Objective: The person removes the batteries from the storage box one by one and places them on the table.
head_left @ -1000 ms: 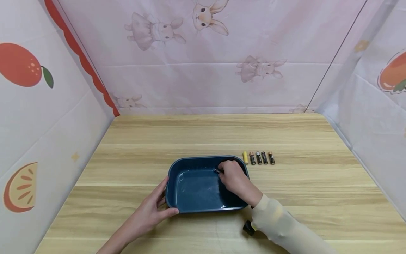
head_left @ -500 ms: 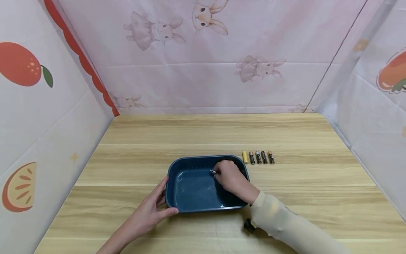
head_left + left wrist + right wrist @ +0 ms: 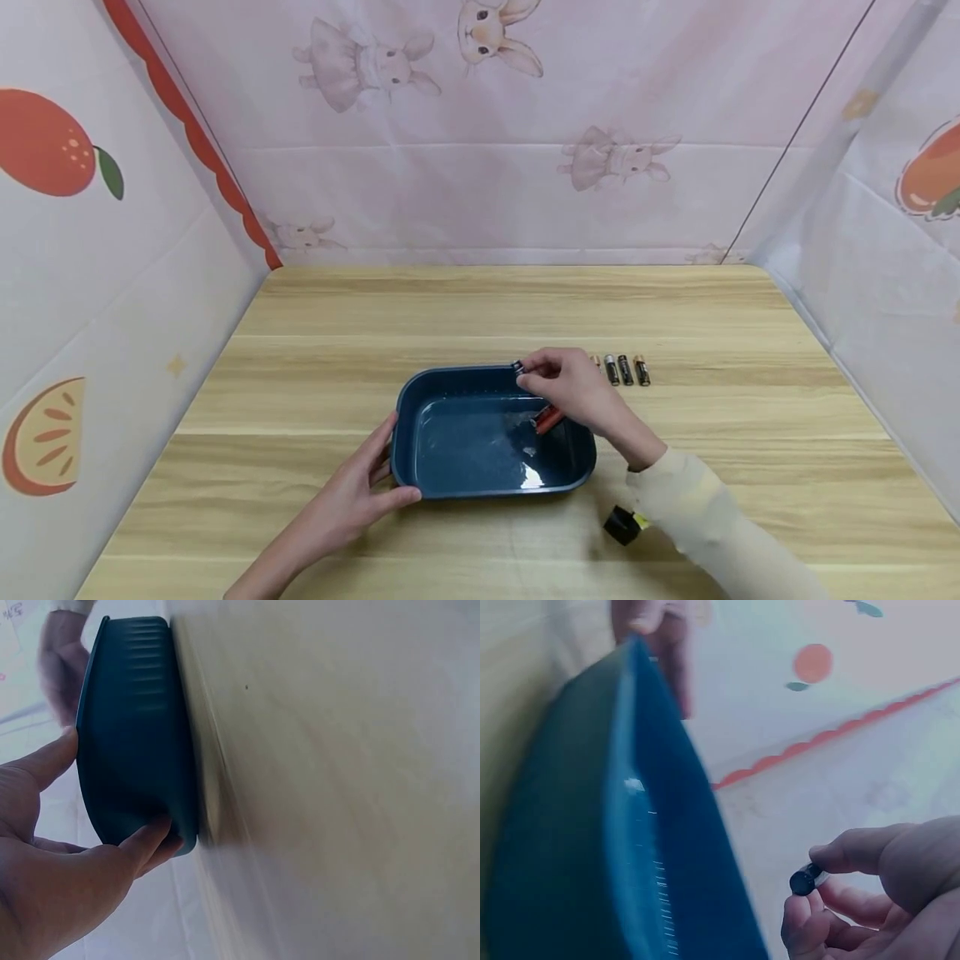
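My left hand [image 3: 347, 507] rests on the near left corner of a dark blue rectangular basin [image 3: 480, 495], thumb along the front wall and fingers against the left side. Over the basin's far right rim, my right hand [image 3: 577, 385] pinches a small dark battery [image 3: 805, 880] between thumb and fingers; in the head view only the end of that battery shows. A red battery [image 3: 549, 419] lies inside the basin at the right, partly under the right hand. Behind the right hand, several batteries [image 3: 626, 370] lie in a row on the table.
The wood-grain table [image 3: 300, 308] reaches back to a pink rabbit-print wall cloth [image 3: 480, 200]. White cloths with fruit prints stand at both sides. A black piece with a yellow edge [image 3: 622, 525] hangs beneath the right sleeve.
My right hand has risen from inside the basin to its far right rim, carrying the dark battery. The red battery has come into view. The yellow cylinder is now hidden. The left hand stays put.
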`<state>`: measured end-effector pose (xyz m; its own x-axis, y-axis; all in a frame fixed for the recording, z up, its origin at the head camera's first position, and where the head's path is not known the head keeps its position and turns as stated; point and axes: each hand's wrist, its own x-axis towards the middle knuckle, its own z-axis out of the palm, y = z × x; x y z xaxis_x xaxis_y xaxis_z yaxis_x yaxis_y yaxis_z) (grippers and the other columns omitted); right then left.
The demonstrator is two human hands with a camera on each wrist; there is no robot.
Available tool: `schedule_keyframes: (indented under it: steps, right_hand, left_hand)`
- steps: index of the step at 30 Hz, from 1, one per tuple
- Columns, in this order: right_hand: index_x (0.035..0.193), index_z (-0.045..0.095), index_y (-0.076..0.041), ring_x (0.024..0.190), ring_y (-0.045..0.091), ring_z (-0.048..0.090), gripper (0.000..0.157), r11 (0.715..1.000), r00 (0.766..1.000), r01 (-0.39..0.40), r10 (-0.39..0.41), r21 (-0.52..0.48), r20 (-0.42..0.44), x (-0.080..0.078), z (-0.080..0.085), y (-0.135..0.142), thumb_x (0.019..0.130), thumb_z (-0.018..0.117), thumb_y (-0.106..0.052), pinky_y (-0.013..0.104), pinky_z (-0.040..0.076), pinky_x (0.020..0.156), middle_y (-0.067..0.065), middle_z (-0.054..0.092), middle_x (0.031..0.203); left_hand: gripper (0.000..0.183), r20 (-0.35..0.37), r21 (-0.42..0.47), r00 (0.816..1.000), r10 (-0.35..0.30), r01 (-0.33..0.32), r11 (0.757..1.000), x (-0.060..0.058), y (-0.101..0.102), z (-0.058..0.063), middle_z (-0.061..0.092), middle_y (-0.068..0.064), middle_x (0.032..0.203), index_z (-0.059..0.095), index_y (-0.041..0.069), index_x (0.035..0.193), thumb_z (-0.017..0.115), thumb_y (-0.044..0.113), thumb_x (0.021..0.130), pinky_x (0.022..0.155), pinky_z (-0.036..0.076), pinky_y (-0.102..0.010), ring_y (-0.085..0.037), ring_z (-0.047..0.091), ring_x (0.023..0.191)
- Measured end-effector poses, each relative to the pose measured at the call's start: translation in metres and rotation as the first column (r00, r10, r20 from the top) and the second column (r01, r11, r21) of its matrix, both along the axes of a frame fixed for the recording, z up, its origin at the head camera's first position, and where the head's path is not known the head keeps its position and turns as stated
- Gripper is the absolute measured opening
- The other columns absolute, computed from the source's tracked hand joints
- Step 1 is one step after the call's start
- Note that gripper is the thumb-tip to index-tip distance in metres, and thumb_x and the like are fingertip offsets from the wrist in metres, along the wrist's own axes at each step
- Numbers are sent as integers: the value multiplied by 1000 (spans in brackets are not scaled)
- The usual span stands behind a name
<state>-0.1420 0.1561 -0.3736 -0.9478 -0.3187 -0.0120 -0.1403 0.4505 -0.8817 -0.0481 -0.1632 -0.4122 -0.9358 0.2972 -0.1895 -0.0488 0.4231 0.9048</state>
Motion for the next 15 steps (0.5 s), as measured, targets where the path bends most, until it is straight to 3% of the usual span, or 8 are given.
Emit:
schedule_keyframes:
  steps: [3,9,15]
  right_hand:
    - [118,72,1,90,19,64,24,999,999,46,-46,-4,-2,1,14,13,98,71,-13,29,58,75,10,73,104]
    - [123,68,6,75,17,58,30,989,991,131,-129,-62,38,0,34,44,101,69,-15,22,51,57,16,70,100]
    - [131,63,8,75,12,58,38,977,978,204,-200,-61,62,2,47,77,103,66,-18,23,53,61,12,67,104]
  left_hand:
    - [103,14,4,1000,2,-2,1000,0,0,0,13,-23,169,11,5,166,81,14,91,112,44,-40,-45,34,147]
    - [103,37,17,999,3,-4,1000,-2,-1,0,11,-20,170,10,8,166,81,14,92,112,44,-39,-43,33,148]
    - [103,23,15,1000,-11,11,1000,-1,-2,1,11,-23,169,10,6,166,80,14,92,111,45,-39,-45,34,147]
